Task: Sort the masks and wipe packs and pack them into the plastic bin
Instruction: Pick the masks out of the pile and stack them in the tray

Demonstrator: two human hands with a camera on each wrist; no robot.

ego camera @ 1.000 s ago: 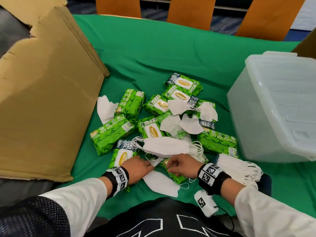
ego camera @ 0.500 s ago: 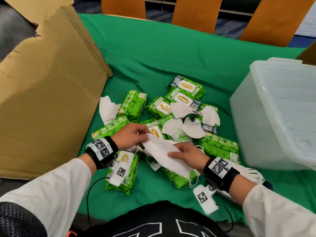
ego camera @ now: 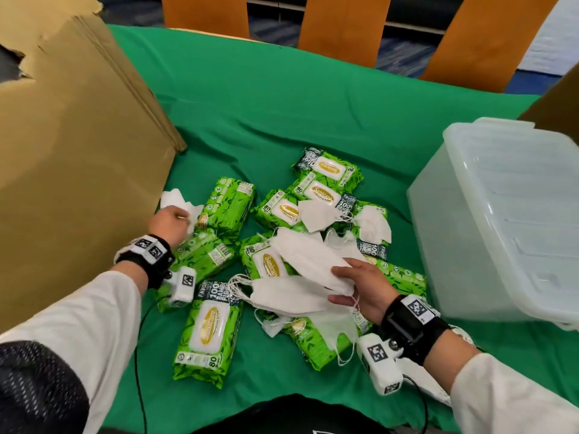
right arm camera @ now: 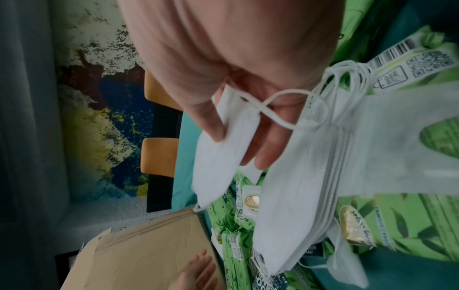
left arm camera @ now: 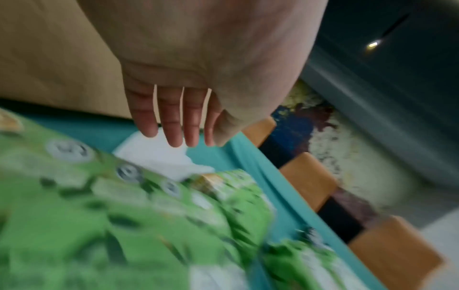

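A big pile of green wipe packs lies on the green cloth, and everything here is told from that pile. The packs are shiny and bright green with leaf pictures. Some show a white flap with a gold oval label on top.

White masks lie mixed in on top of the pile. They are flat and folded, with pointed ends and thin white ear loops.

The right hand is at the near right side of the pile. Its thumb and fingers pinch a single mask by one end, and the mask sticks out over the pile. In the right wrist view, an ear loop crosses the fingers. Just under this hand lies a stack of masks, with its loops bunched at the end away from the hand.

The left hand is at the far left side of the pile, next to the big brown cardboard. Its fingers are straight and spread a little, and they hold nothing. They are right over a loose white mask that lies flat on the cloth. I cannot tell if they touch it.

The plastic bin sits to the right of the pile. It is clear and cloudy white, and it lies tipped with its flat bottom up.
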